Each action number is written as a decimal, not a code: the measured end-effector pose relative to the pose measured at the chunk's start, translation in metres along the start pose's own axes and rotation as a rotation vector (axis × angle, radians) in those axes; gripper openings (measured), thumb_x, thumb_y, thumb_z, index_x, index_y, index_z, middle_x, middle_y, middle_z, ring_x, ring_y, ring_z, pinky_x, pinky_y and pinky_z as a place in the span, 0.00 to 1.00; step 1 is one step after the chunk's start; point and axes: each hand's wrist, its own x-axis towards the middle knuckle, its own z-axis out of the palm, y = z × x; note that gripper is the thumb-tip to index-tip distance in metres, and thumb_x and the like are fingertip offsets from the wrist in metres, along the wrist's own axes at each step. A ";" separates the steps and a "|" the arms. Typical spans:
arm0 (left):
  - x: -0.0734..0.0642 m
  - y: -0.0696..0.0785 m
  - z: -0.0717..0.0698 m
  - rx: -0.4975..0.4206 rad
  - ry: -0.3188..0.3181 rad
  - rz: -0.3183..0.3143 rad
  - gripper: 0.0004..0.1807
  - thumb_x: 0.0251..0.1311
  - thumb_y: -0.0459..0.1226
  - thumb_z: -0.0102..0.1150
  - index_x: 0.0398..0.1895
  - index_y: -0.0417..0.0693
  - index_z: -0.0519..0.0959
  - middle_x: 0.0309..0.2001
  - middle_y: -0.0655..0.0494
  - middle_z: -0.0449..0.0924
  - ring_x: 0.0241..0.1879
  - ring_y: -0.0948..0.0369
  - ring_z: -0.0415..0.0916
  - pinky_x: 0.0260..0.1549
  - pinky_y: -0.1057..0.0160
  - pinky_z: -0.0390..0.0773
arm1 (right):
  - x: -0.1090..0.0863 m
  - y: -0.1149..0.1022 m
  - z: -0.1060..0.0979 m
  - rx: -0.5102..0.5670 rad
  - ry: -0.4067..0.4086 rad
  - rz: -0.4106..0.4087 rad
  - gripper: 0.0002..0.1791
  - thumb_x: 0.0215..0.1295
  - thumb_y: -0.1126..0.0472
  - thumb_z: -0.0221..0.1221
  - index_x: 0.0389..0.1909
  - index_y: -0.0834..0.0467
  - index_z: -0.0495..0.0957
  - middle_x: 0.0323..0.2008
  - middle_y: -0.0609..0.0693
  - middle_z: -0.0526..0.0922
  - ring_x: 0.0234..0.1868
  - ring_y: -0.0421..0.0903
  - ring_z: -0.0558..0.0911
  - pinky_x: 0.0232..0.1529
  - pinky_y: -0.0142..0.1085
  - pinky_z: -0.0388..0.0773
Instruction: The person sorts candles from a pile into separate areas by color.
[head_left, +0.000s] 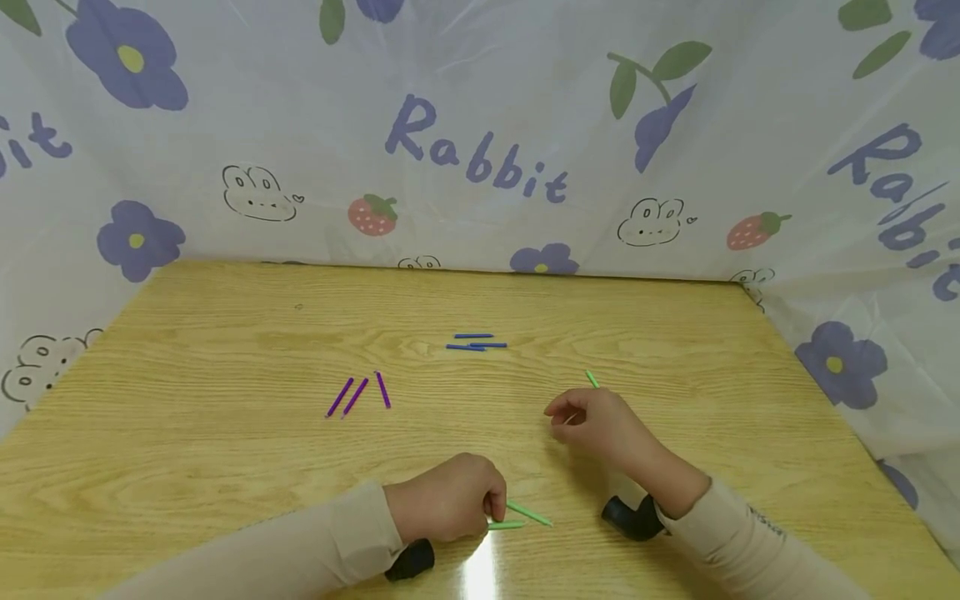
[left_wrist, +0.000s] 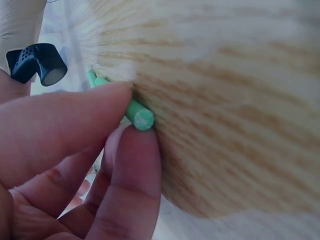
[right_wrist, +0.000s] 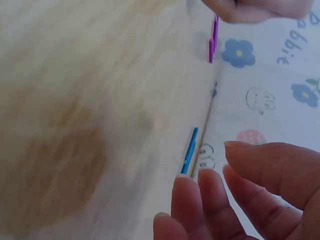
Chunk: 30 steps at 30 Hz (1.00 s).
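Note:
In the left wrist view, my left hand (left_wrist: 125, 165) pinches a green crayon (left_wrist: 143, 120) between thumb and finger, low over the table. Two green crayons (head_left: 529, 512) show beside my left hand (head_left: 453, 497) in the head view, their near ends partly behind the fingers. My right hand (head_left: 600, 425) hovers over the table to the right, fingers loosely bent and holding nothing. Just beyond it lies another green crayon (head_left: 592, 379), partly covered by the hand. The right wrist view shows the right hand's fingers (right_wrist: 187, 205) apart from the thumb.
Three purple crayons (head_left: 354, 398) lie left of centre on the wooden table (head_left: 225, 350). Three blue crayons (head_left: 476, 345) lie close together farther back. A printed curtain (head_left: 480, 100) hangs along the back and sides. Black wrist devices (head_left: 633, 517) sit below both wrists.

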 end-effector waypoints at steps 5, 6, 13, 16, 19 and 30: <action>0.002 0.000 0.000 0.002 0.001 0.000 0.14 0.40 0.15 0.59 0.22 0.42 0.81 0.23 0.62 0.74 0.25 0.71 0.64 0.27 0.72 0.70 | -0.002 -0.001 0.006 -0.016 -0.051 -0.015 0.08 0.59 0.66 0.63 0.40 0.60 0.83 0.33 0.46 0.83 0.36 0.42 0.81 0.38 0.37 0.78; 0.002 0.000 0.000 0.001 0.001 0.003 0.14 0.40 0.15 0.58 0.22 0.42 0.81 0.23 0.62 0.75 0.25 0.71 0.64 0.27 0.72 0.70 | -0.002 -0.001 0.007 -0.013 -0.066 -0.022 0.08 0.59 0.66 0.64 0.40 0.61 0.83 0.33 0.46 0.83 0.36 0.42 0.82 0.38 0.37 0.78; 0.001 0.001 0.000 -0.008 -0.001 -0.001 0.14 0.40 0.15 0.59 0.22 0.41 0.81 0.23 0.61 0.75 0.25 0.70 0.65 0.27 0.71 0.71 | -0.007 -0.006 0.013 0.043 -0.167 -0.043 0.10 0.57 0.66 0.66 0.41 0.61 0.83 0.33 0.46 0.83 0.33 0.40 0.81 0.35 0.35 0.77; 0.002 0.001 0.000 -0.011 -0.004 -0.006 0.14 0.40 0.15 0.59 0.22 0.42 0.81 0.23 0.61 0.75 0.24 0.70 0.65 0.27 0.71 0.71 | -0.009 -0.007 0.016 0.053 -0.196 -0.047 0.10 0.57 0.65 0.66 0.40 0.61 0.83 0.33 0.46 0.83 0.33 0.40 0.81 0.35 0.34 0.77; 0.002 0.001 0.000 -0.009 -0.004 -0.004 0.14 0.40 0.15 0.59 0.22 0.42 0.81 0.23 0.61 0.75 0.24 0.71 0.65 0.27 0.71 0.71 | -0.011 -0.008 0.018 0.056 -0.215 -0.049 0.09 0.56 0.65 0.67 0.39 0.61 0.84 0.32 0.46 0.84 0.33 0.39 0.80 0.35 0.34 0.77; 0.001 0.002 0.000 -0.024 -0.012 -0.027 0.14 0.42 0.16 0.60 0.22 0.43 0.81 0.24 0.62 0.74 0.25 0.70 0.65 0.27 0.71 0.71 | -0.014 -0.012 0.024 0.046 -0.282 -0.068 0.08 0.55 0.65 0.67 0.36 0.60 0.85 0.31 0.44 0.84 0.32 0.39 0.78 0.34 0.33 0.75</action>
